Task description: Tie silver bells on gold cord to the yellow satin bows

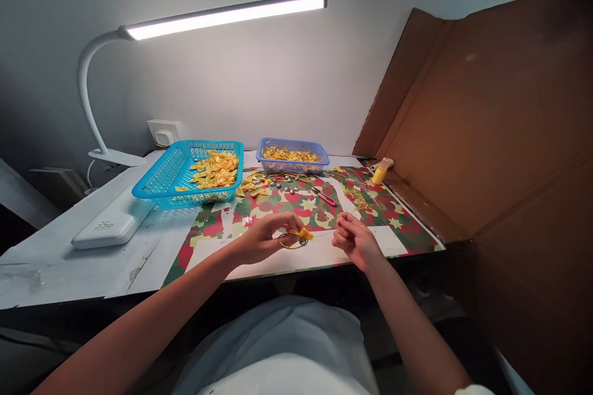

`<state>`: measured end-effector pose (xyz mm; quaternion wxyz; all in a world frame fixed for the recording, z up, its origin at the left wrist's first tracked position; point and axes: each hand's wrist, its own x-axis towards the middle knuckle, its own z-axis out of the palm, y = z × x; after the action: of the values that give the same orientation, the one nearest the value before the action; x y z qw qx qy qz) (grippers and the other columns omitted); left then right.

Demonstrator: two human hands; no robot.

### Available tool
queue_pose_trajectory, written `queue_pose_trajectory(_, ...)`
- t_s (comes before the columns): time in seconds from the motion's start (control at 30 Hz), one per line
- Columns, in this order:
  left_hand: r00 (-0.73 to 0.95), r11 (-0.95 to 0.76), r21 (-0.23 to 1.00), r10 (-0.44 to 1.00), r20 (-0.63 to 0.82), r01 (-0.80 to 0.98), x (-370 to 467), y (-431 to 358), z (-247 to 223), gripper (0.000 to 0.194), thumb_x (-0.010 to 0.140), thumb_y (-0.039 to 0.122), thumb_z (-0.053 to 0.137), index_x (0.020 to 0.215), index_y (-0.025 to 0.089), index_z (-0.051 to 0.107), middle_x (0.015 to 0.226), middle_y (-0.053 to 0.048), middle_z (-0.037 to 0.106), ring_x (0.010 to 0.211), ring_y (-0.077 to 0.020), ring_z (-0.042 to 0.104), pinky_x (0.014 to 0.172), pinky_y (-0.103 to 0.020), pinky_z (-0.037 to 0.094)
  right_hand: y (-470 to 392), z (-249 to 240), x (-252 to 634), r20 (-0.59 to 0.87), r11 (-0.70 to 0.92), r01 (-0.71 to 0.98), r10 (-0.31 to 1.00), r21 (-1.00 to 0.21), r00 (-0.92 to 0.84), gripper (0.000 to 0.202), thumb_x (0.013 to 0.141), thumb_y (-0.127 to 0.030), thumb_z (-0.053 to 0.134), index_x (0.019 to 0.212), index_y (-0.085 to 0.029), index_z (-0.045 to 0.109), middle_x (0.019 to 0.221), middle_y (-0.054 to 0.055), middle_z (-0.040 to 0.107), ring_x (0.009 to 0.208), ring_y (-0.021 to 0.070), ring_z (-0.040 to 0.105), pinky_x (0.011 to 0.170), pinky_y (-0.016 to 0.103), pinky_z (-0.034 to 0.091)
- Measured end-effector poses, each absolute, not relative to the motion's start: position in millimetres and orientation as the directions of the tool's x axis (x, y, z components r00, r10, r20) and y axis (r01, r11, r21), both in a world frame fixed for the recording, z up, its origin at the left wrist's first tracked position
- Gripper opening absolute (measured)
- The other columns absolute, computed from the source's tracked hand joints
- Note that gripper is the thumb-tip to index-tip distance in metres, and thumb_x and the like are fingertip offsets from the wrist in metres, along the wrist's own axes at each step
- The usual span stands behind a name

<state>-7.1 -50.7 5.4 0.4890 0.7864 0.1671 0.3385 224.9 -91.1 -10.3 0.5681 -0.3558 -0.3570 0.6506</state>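
Above the front edge of the patterned mat, my left hand [269, 236] is closed on a small yellow ribbon bow [304, 234]. A thin gold-coloured loop [291, 249] hangs from the bow, and something small and shiny sits at the bow's middle. My right hand [356, 241] is a little to the right, apart from the bow, with its fingertips pinched together. Whatever those fingers hold, if anything, is too small to make out. Beyond the hands lie red-handled snips [325, 197] and several small silver bells [291, 190].
A turquoise basket [162, 182] of yellow ribbon pieces stands at left, a purple-blue basket [291, 166] of them at the back. Gold bits [359, 199] and a yellow spool-like item [379, 173] lie right. Cardboard [486, 111] walls the right side; a lamp [227, 15] hangs overhead.
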Motion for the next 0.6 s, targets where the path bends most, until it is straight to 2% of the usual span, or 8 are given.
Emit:
queue_pose_trajectory(0.13, 0.683, -0.543, 0.837, 0.587, 0.434, -0.065, -5.6, -57.8, 8.6, 0.021, 0.089, 0.032, 0.057, 0.075, 0.018, 0.051, 0.089, -0.008, 0.063, 0.084, -0.0182, 0.058, 0.077, -0.032, 0.047, -76.0, -14.3, 214.4, -0.113, -0.178, -0.378, 0.976, -0.909, -0.187, 0.035, 0.068, -0.035, 0.073, 0.073, -0.019, 0.042, 0.046, -0.014, 0.026, 0.039, 0.0019, 0.019, 0.045, 0.019, 0.02)
queue_pose_trajectory(0.33, 0.694, -0.635, 0.773, 0.552, 0.463, -0.011, -2.4, -63.0, 11.8, 0.016, 0.09, 0.028, 0.057, 0.076, 0.019, 0.054, 0.092, -0.01, 0.066, 0.086, -0.0189, 0.06, 0.078, -0.032, 0.048, -50.6, -22.2, 190.1, -0.153, -0.22, -0.233, 0.95, -0.947, -0.274, 0.032, 0.065, -0.034, 0.07, 0.068, -0.02, 0.042, 0.044, -0.013, 0.029, 0.038, 0.0031, 0.021, 0.042, 0.019, 0.018)
queue_pose_trajectory(0.47, 0.729, -0.636, 0.771, 0.52, 0.445, -0.017, 2.2, -62.9, 10.8, 0.02, 0.091, 0.028, 0.056, 0.074, 0.018, 0.056, 0.093, -0.01, 0.068, 0.087, -0.0192, 0.062, 0.079, -0.032, 0.048, -27.6, -25.2, 168.3, -0.158, -0.193, -0.13, 0.958, -0.973, -0.24, 0.02, 0.067, -0.027, 0.063, 0.066, -0.02, 0.044, 0.046, -0.011, 0.036, 0.039, 0.0053, 0.03, 0.04, 0.02, 0.021)
queue_pose_trajectory(0.6, 0.746, -0.635, 0.772, 0.517, 0.42, 0.005, 2.8, -58.3, 8.9, 0.023, 0.091, 0.032, 0.056, 0.072, 0.018, 0.058, 0.087, -0.009, 0.068, 0.083, -0.0185, 0.062, 0.077, -0.03, 0.048, -7.0, -25.7, 146.7, -0.142, -0.17, -0.112, 0.966, -0.979, -0.218, 0.018, 0.066, -0.022, 0.063, 0.066, -0.021, 0.045, 0.046, -0.011, 0.038, 0.04, 0.0056, 0.03, 0.04, 0.019, 0.018)
